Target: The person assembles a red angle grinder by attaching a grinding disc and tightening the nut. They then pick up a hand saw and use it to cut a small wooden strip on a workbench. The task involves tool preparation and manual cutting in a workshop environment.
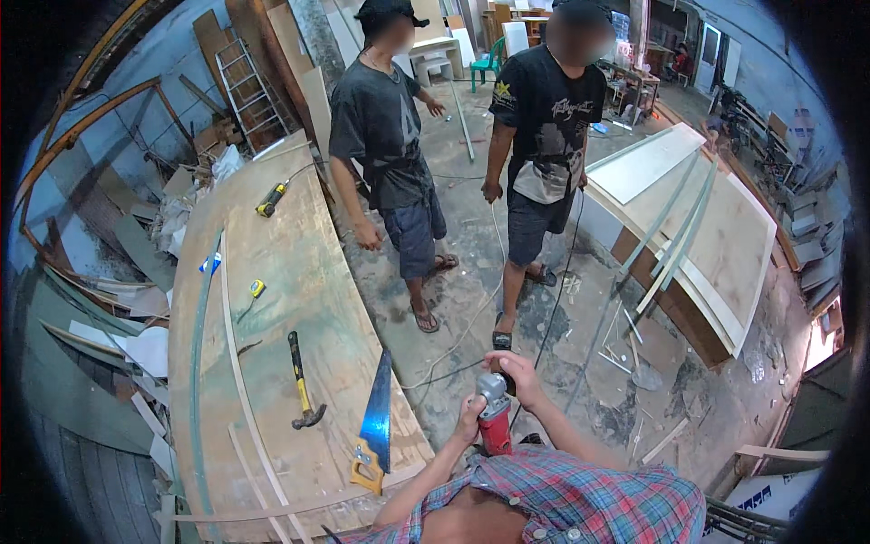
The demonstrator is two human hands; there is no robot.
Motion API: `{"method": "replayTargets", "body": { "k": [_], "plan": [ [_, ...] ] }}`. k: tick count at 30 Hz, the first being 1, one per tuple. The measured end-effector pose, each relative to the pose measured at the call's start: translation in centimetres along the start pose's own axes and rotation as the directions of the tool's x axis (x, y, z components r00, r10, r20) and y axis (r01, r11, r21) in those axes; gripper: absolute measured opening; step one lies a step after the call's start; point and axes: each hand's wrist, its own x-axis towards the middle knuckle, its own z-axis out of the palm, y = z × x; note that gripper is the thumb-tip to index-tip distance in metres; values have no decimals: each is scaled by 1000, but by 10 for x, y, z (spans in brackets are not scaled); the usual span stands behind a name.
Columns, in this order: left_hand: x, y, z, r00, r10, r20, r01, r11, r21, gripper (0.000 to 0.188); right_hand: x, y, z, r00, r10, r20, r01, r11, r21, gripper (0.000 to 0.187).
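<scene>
Close to my body I hold a red angle grinder (495,428) with a rounded grey metal head. My left hand (470,419) is closed around its side near the head. My right hand (520,374) wraps the dark part at the far end; what lies beneath those fingers is partly hidden. Left of my hands, a handsaw (377,419) with a blue blade and a yellow handle lies at the edge of a plywood worktop (317,363). A claw hammer (303,385) with a black and yellow handle rests farther in on that worktop.
A yellow tape measure (257,288), a yellow-black power tool (270,200) and long thin strips (237,363) lie on the worktop. Two people (385,154) stand ahead, with cords (500,245) trailing over the floor. Stacked boards (716,227) stand at right, and a ladder (249,91) leans back left.
</scene>
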Motion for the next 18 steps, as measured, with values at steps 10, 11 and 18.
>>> {"method": "replayTargets", "body": {
  "k": [10, 11, 18],
  "plan": [
    [-2, 15, 17, 999, 4, 51, 2, 992, -127, 65, -15, -21, -9, 982, -137, 128, 130, 990, 59, 50],
    [-3, 17, 17, 999, 5, 41, 0, 992, -124, 65, -14, -17, -12, 986, -68, 152, 67, 998, 12, 51],
    [-8, 17, 10, 999, 7, -39, -14, 984, -179, 63, 9, -27, -13, 973, 125, 196, -95, 984, -153, 49]
  ]
}}
